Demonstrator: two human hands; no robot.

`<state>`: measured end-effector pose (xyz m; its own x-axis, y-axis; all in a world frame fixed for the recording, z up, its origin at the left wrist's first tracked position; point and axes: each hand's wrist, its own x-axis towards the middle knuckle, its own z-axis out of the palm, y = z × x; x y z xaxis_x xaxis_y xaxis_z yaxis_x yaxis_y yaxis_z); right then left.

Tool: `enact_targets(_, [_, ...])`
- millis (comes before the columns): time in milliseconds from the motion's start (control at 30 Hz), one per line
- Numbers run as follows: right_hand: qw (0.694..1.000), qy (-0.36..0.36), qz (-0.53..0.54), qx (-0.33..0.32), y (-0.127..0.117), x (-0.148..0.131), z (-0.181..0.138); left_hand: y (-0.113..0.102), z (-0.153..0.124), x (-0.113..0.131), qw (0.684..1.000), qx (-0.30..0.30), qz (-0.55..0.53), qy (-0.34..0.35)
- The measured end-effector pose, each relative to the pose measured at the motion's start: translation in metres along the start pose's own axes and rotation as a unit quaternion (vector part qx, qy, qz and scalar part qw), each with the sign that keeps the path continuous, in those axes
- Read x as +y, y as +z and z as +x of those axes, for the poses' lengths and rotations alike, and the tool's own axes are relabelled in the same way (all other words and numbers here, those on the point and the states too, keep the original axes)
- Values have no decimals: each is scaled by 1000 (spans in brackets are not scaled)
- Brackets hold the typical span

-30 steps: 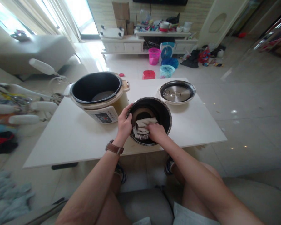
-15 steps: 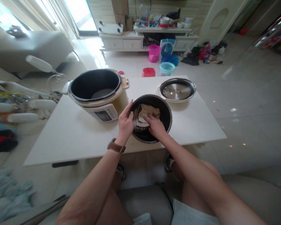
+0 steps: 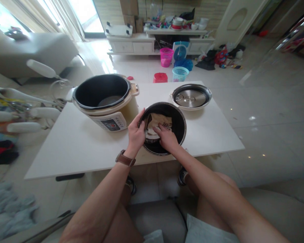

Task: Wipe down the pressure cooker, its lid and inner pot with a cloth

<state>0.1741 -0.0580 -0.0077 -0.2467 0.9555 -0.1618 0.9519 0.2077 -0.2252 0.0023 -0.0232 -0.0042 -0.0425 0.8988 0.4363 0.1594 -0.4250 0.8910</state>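
A dark inner pot (image 3: pixel 179 123) is tilted towards me at the table's near edge. My left hand (image 3: pixel 136 136) grips its left rim, thumb inside and fingers around the outside. Bunched inside the pot lies a beige cloth (image 3: pixel 164 119) with dark markings. My right hand (image 3: pixel 168 138) reaches into the pot and presses the cloth to the inner wall with its fingers closed on it. To the left stands the electric pressure cooker (image 3: pixel 129 113), its top uncovered. The round lid (image 3: pixel 191 98) rests upside down on the right, metal underside up.
The white table (image 3: pixel 83 148) carries the cooker, pot and lid. Beyond it on the floor are a red stool (image 3: pixel 160 77), a light blue basket (image 3: pixel 180 72) and a pink basket (image 3: pixel 166 56). A white cabinet (image 3: pixel 144 47) stands along the far wall.
My right hand has shifted slightly left across the pot's inside, and the cloth has changed its folds under the fingers. My left hand keeps its hold on the rim.
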Motion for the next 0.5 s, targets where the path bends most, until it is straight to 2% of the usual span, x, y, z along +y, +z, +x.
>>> enact_targets(500, [1000,7,-11,-2,-4,-2,-3,2,-6,1,999,-3,8,37])
